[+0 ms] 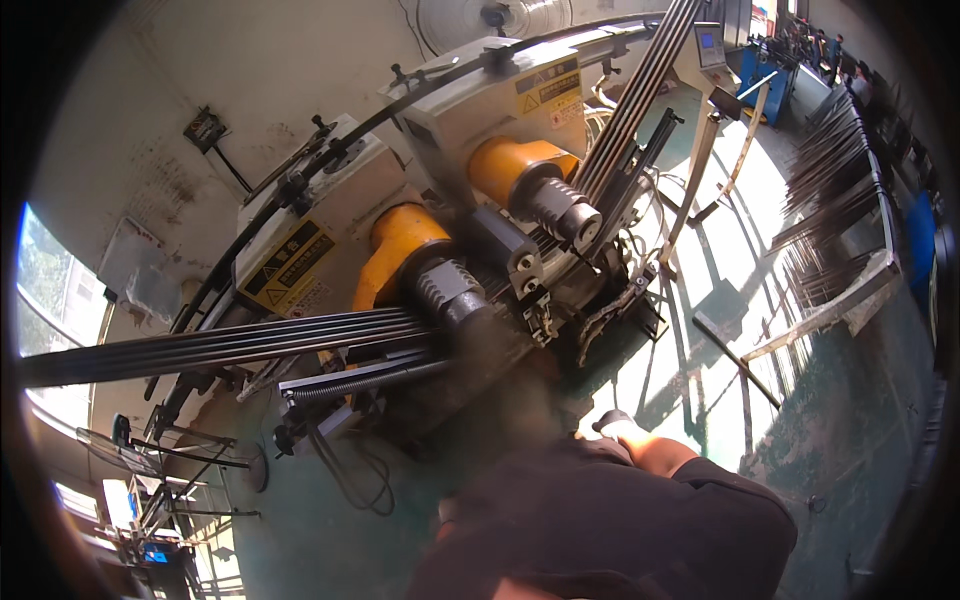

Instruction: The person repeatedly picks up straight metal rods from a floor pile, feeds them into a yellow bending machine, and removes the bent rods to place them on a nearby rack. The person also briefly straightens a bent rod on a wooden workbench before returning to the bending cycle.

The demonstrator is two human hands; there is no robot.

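Note:
A dark, motion-smeared shape (505,385) stretches from my body toward the left roller head of a two-headed machine. It may be my arm and hand; which one, and its fingers, I cannot make out. No other hand shows clearly. Beside the smear, a ribbed steel roller (448,288) sticks out of an orange housing (402,245). A second ribbed roller (562,206) projects from another orange housing (515,168) farther right. Long dark metal rods (230,343) run in a bundle from the left into the machine, and more rods (640,95) rise at its upper right.
A spring-fitted bar (365,378) juts out low on the left, above a looped cable (370,480). To the right stands a rack (880,200) holding many thin rods. A control box (712,50) with a screen is at the back right. Below me is a dark garment (620,530).

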